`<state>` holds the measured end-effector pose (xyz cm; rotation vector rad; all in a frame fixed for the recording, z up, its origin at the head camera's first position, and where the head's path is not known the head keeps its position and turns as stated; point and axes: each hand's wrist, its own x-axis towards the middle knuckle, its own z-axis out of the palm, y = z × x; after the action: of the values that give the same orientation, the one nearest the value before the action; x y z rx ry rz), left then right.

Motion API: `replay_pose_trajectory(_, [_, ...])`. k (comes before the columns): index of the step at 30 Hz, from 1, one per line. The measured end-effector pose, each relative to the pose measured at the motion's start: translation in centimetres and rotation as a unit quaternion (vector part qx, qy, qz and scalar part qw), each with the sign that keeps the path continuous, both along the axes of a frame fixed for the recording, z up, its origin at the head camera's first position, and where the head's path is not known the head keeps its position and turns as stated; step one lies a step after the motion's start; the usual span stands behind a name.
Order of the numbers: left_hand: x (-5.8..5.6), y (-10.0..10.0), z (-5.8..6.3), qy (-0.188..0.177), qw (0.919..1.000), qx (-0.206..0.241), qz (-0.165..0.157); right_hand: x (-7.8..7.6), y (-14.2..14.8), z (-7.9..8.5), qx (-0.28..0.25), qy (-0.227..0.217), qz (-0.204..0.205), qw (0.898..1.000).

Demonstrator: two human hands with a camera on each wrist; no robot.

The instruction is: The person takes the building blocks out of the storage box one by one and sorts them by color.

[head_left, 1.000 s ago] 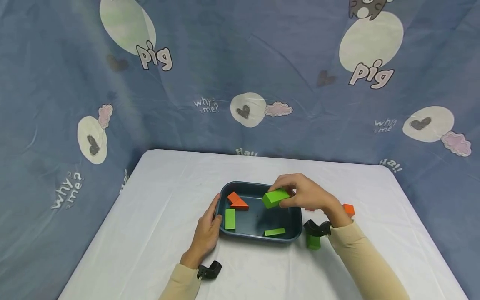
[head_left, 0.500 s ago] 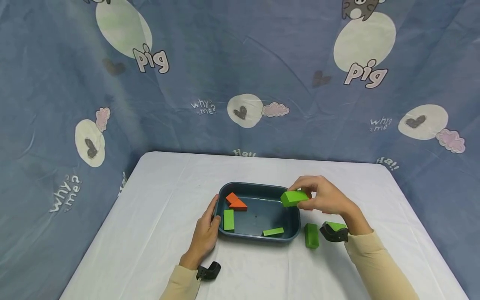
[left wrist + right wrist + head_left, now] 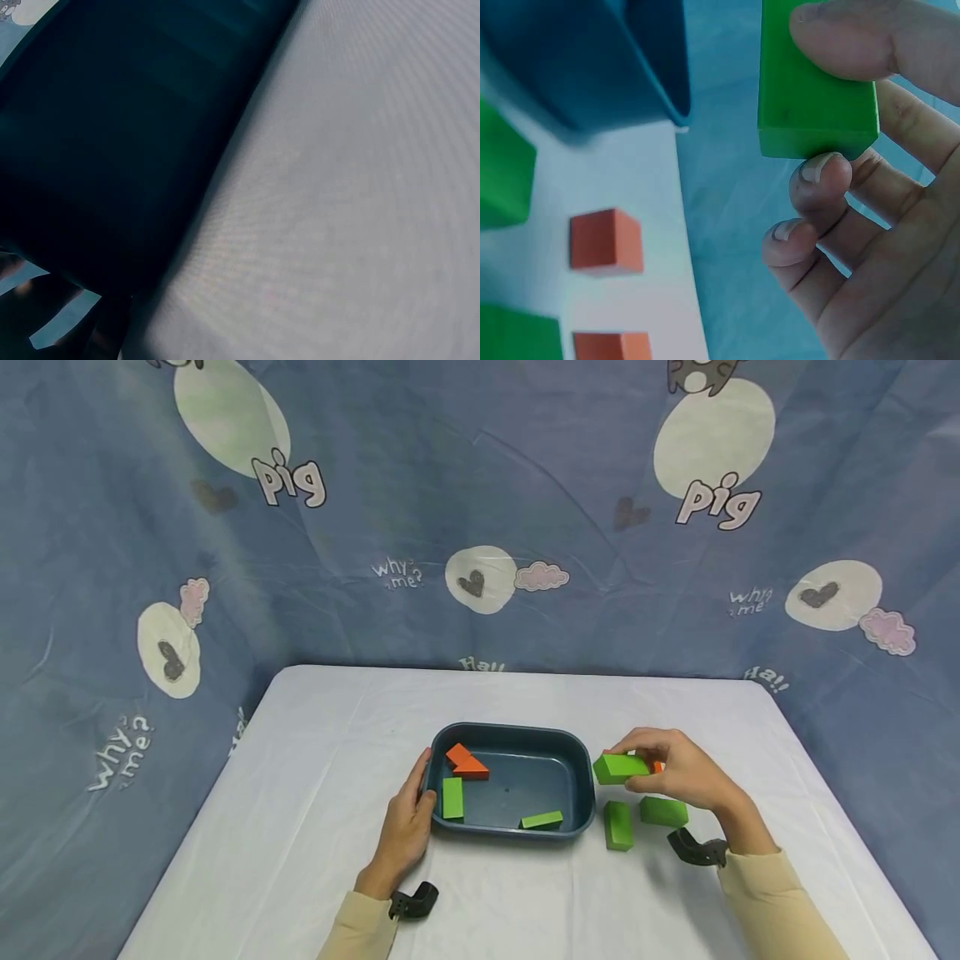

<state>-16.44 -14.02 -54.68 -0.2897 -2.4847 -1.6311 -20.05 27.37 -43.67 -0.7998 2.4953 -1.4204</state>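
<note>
My right hand [image 3: 686,770] pinches a green rectangular block [image 3: 619,769] between thumb and fingers, just right of the dark blue tray [image 3: 517,785]. In the right wrist view the thumb lies on one face of the block, with fingers behind and below it. The left hand [image 3: 402,837] rests against the tray's left wall, fingers extended along it and thumb near the rim. Inside the tray are a green block [image 3: 452,798], a thin green piece [image 3: 542,820] and two orange pieces, one of them a triangle [image 3: 471,768]. The left wrist view is dark, and the fingers show only partly.
Two green blocks lie on the white tabletop right of the tray, one upright-looking block [image 3: 618,825] and one lying sideways [image 3: 663,812]. Orange blocks [image 3: 606,240] also lie there, mostly hidden behind the right hand in the head view. A blue printed curtain [image 3: 525,485] surrounds the table.
The right hand has carried the green block rightward, from above the tray to beyond its right rim. The left hand stays at the tray. The head view has shifted slightly.
</note>
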Motion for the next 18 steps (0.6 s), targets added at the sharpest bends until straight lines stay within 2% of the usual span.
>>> replay_pose_trajectory(5, [0.0,0.1,0.1,-0.006,1.0,0.0,-0.001,1.1,1.4,-0.6,0.01,0.015,-0.033,0.999])
replay_pose_trajectory(18, [0.1,0.2,0.1,-0.018,0.9998,0.006,-0.002,4.7,4.0,-2.6,0.008,0.011,-0.091,0.996])
